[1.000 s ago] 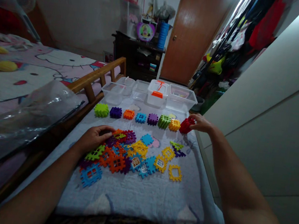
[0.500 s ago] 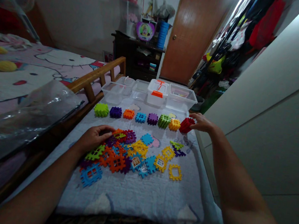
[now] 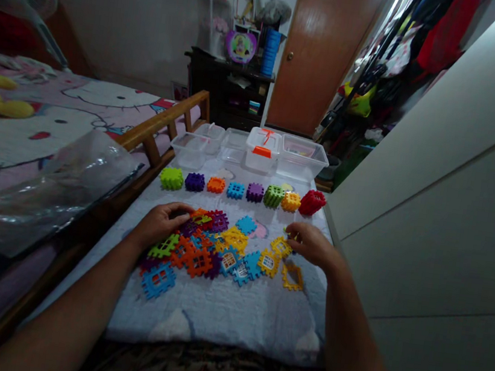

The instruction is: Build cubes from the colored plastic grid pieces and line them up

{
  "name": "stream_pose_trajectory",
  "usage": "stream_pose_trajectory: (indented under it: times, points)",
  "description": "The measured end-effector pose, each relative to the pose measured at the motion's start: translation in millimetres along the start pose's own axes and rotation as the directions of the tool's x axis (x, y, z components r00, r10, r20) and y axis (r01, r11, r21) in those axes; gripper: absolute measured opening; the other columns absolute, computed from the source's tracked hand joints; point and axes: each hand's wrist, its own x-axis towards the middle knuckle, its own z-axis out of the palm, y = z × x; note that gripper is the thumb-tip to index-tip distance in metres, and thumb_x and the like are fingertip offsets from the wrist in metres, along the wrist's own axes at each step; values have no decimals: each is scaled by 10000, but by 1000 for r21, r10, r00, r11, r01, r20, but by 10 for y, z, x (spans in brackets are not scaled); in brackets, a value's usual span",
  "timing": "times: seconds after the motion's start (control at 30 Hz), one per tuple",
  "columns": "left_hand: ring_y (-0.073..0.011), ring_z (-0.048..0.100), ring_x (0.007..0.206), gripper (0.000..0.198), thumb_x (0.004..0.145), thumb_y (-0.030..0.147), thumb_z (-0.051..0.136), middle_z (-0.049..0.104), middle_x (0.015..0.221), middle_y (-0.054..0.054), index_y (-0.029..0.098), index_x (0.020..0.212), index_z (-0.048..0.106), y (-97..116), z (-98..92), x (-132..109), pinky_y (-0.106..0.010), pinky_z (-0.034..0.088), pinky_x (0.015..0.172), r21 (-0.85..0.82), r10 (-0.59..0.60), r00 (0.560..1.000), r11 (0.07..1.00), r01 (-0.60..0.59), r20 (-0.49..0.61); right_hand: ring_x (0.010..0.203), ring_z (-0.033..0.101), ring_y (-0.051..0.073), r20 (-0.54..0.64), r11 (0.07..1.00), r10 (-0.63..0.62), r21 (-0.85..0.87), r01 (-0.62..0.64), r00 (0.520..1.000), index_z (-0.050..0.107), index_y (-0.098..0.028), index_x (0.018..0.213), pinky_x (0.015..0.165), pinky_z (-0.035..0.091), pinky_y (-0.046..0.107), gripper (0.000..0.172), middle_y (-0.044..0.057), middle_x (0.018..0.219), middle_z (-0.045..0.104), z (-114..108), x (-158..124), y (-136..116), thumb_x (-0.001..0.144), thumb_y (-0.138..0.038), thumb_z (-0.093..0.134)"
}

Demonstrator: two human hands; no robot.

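Note:
Loose square plastic building tiles with notched edges, some with window grids, lie in a mixed heap (image 3: 198, 261) on the cloth-covered surface. My left hand (image 3: 161, 223) rests at the heap's upper left edge, fingers reaching onto orange and purple tiles, thumb apart. On the right, my right hand (image 3: 310, 242) is over the small lime and purple pieces, which it mostly hides, just beside a yellow tile (image 3: 281, 246). Its fingers are bent and spaced. Another yellow tile (image 3: 292, 276) lies below it. Behind the heap, a row of one-colour stacks ends at a red stack (image 3: 312, 202).
Clear plastic bins (image 3: 302, 159) and a lidded box with orange clips (image 3: 262, 151) stand behind the stacks. A wooden bed rail (image 3: 164, 123) and a plastic bag (image 3: 60, 185) are at the left. A white cabinet (image 3: 445, 205) borders the right side.
My right hand has left the red stack and moved down and left to the lime and purple pieces. My left hand stays at the heap's edge. The view has shifted slightly.

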Motion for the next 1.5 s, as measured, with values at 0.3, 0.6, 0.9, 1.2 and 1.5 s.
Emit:
stream_pose_trajectory:
  times: [0.3,0.6,0.9,1.2,1.5]
  points:
    - [-241,690,896,511,715,583,689,750,1000,-63,184,1031,731,-6,21,-8,-333,533,845,-72,-17,1000,997,18,9,993,597,244,-2,963,125,-241,-122,992,621,-174,1106,810,426,292,313,126,1106,626,370,-51,-234,828,-317,619]
    - [-244,687,881,530,705,598,685,751,996,-68,177,1023,728,9,12,-14,-329,535,819,-67,-18,1000,998,19,5,940,566,202,-138,995,12,-96,-25,990,611,-184,1081,832,414,281,310,72,1025,622,400,124,-200,776,-126,614]
    - [-259,679,893,517,709,582,659,750,1000,-73,171,1015,731,17,14,-4,-354,519,850,-27,-11,1000,1000,11,5,885,532,203,-394,996,-43,-89,9,918,604,-184,866,740,381,283,128,83,946,601,524,380,-290,827,-79,540]
    - [-258,678,918,466,748,539,641,744,1019,-70,174,1025,730,-10,12,1,-353,512,863,1,12,1000,1000,-12,5,817,549,162,-170,994,-111,-8,111,979,620,-168,865,736,397,266,105,51,905,609,502,198,-233,873,-272,626]
    - [-251,673,909,462,755,538,635,740,1017,-67,174,1023,727,-15,12,3,-344,508,846,13,25,1000,1000,-25,6,909,574,212,69,988,-153,-24,155,986,600,-173,1030,781,431,297,432,87,1036,610,413,-284,-372,693,-354,802]
